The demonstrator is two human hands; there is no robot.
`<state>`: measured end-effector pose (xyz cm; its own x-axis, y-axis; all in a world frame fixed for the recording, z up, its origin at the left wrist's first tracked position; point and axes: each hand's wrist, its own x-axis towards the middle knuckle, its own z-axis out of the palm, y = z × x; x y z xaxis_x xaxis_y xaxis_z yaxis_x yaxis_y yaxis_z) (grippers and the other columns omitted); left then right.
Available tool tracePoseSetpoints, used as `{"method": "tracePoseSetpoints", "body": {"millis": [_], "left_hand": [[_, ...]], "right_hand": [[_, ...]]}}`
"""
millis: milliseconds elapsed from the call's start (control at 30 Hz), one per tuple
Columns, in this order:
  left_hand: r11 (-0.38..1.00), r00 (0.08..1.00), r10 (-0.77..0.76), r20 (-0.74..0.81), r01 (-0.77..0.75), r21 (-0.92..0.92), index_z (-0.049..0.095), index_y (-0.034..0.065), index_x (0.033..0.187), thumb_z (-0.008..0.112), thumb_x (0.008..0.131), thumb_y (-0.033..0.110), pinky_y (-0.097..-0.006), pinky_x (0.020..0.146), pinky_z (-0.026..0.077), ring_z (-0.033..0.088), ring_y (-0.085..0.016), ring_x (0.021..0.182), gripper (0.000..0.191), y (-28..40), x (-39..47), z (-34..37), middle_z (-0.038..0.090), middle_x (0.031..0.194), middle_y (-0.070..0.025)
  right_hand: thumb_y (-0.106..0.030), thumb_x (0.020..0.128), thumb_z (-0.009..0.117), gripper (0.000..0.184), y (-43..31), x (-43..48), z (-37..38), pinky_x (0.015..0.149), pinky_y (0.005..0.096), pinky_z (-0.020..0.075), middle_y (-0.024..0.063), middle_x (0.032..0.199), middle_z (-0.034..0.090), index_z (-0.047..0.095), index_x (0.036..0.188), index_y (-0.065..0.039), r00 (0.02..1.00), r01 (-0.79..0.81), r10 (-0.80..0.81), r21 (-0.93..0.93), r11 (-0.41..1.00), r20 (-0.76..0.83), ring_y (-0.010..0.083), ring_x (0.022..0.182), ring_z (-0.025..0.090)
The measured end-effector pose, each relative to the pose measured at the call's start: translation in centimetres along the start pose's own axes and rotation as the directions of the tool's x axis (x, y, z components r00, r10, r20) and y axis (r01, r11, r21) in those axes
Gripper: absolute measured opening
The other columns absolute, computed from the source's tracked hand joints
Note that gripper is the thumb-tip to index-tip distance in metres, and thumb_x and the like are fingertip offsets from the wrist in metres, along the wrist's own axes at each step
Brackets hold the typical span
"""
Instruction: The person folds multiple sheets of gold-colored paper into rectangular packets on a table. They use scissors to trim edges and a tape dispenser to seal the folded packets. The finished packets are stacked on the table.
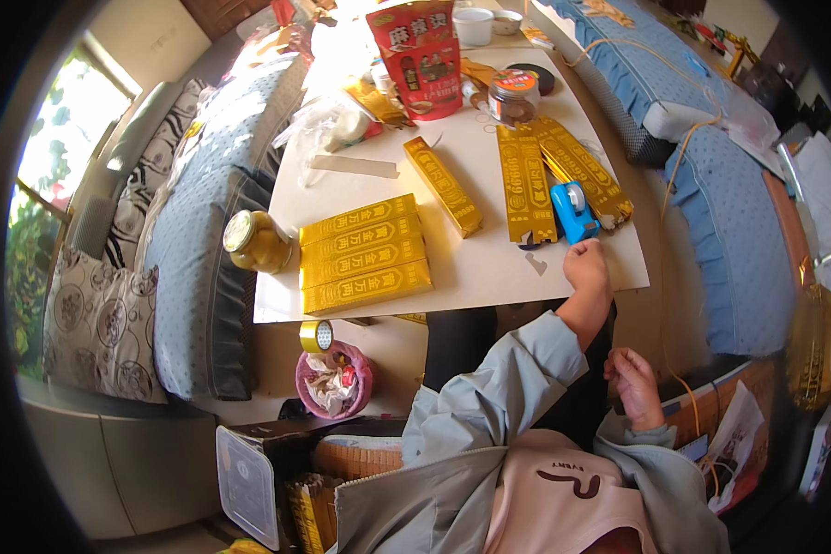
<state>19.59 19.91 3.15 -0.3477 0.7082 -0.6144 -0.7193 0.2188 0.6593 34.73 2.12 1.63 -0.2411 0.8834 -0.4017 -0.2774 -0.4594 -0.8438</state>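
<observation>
My left hand (587, 264) reaches over the table's near edge, its fingertips pinched at the near end of a blue tape dispenser (573, 211); whether they hold a strip of tape cannot be made out. My right hand (633, 384) is off the table near my body, fingers curled, with nothing visible in it. Flattened gold cardboard boxes (526, 183) lie beside the dispenser, one more (588, 170) at a slant and partly beneath it. A closed long gold box (443, 187) lies mid-table. To its left, several like it form a side-by-side block (363, 253).
A jar of yellow fruit (257, 242) stands at the table's left edge. Farther back are a red pouch (419, 62), a lidded jar (514, 97) and plastic bags (332, 128). Below the table edge, a gold tape roll (316, 336) sits at a pink waste basket (367, 388).
</observation>
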Motion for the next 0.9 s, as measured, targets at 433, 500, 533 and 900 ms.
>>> {"method": "tracePoseSetpoints", "body": {"millis": [433,500,533,900], "left_hand": [[0.494,0.515,0.803,-0.300,-0.857,-0.147,0.052,0.0122,0.111,0.058,0.109,0.019,-0.0272,0.079,0.043,0.047,-0.010,0.088,0.009,15.7,-7.7,-16.4,0.050,0.099,0.0021],[0.510,0.488,0.758,-0.433,-0.857,-0.071,0.049,0.0128,0.111,0.055,0.110,0.020,-0.0280,0.079,0.043,0.048,-0.012,0.086,0.009,17.1,-7.5,-20.1,0.050,0.100,0.0012],[0.509,0.478,0.729,-0.490,-0.857,-0.078,0.049,0.0128,0.111,0.055,0.110,0.020,-0.0283,0.079,0.044,0.048,-0.012,0.085,0.009,17.5,-7.2,-21.7,0.051,0.099,0.0009],[0.286,0.446,0.585,-0.677,-0.895,-0.343,0.056,0.0088,0.109,0.064,0.105,0.014,-0.0213,0.076,0.059,0.064,-0.013,0.086,0.010,20.9,-5.4,-33.3,0.063,0.098,-0.0027]], "right_hand": [[-0.015,0.102,0.063,0.012,-8.2,5.3,14.2,0.080,0.0290,0.0506,0.0049,0.095,0.060,0.059,0.102,-0.003,0.800,0.580,-0.252,-0.592,0.560,0.545,0.0146,0.086,0.062],[-0.014,0.099,0.064,0.013,-9.4,6.8,18.1,0.077,0.0332,0.0508,0.0093,0.091,0.060,0.058,0.101,-0.003,0.719,0.692,-0.244,-0.633,0.348,0.651,0.0219,0.083,0.063],[-0.013,0.098,0.065,0.013,-9.9,7.6,20.0,0.075,0.0365,0.0509,0.0124,0.090,0.060,0.056,0.100,-0.003,0.657,0.754,-0.253,-0.609,0.247,0.710,0.0273,0.081,0.064],[-0.011,0.096,0.064,0.011,-12.4,15.1,37.4,0.081,0.0466,0.0491,0.0154,0.094,0.065,0.057,0.097,-0.004,0.351,0.935,0.111,-0.354,0.008,0.930,0.0372,0.093,0.064]]}}
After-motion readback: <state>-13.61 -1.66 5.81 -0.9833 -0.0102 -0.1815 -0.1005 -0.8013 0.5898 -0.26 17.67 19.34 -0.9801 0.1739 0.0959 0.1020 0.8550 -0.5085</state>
